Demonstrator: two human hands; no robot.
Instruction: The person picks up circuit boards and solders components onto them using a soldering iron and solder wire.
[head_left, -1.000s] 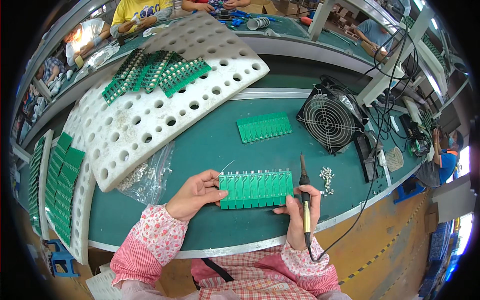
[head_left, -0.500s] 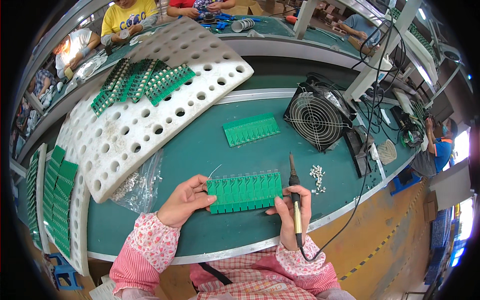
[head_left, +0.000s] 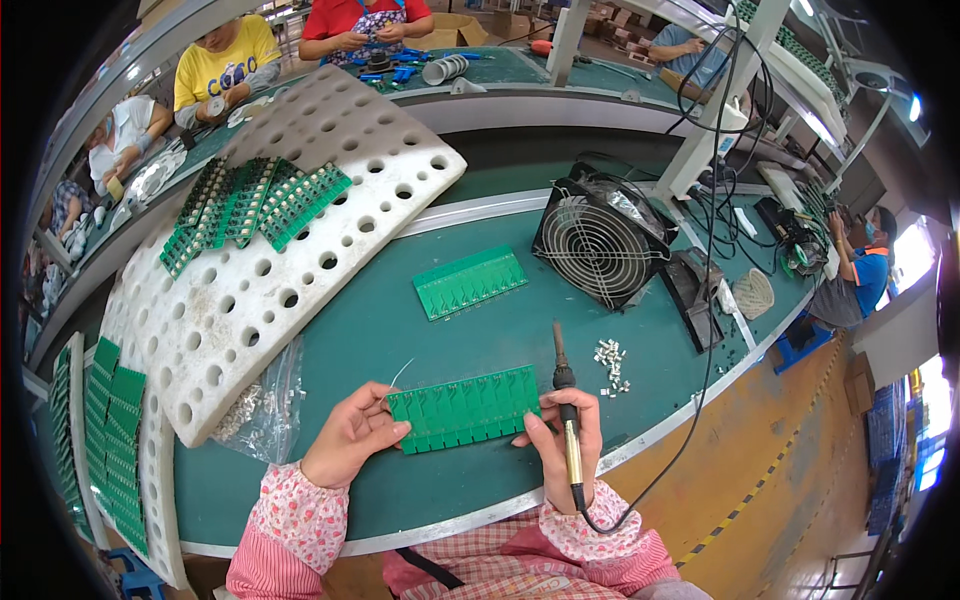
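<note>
A green circuit board panel (head_left: 465, 408) is held level above the bench between my two hands. My left hand (head_left: 352, 432) pinches its left end, and a thin pale wire (head_left: 403, 372) sticks up by those fingers. At the right end, my right hand (head_left: 562, 440) grips the board's edge with thumb and fingers. That same hand also holds a soldering iron (head_left: 571, 445), its tip upward and its black cord looping down and right. Farther off, a second green board panel (head_left: 470, 282) lies on the green bench. Small white connectors (head_left: 611, 365) lie in a pile right of the iron.
A white foam slab (head_left: 330, 225) with holes carries several populated boards (head_left: 245, 205). Under its edge is a plastic bag (head_left: 262, 412) of small white parts. More boards (head_left: 117, 440) stand at far left. A black fan (head_left: 603, 245) sits at the back right. Co-workers sit beyond.
The whole view has shifted, so the bench things appear farther left and lower. The board in my hands is tilted slightly, its right end higher. Both hands keep their hold.
</note>
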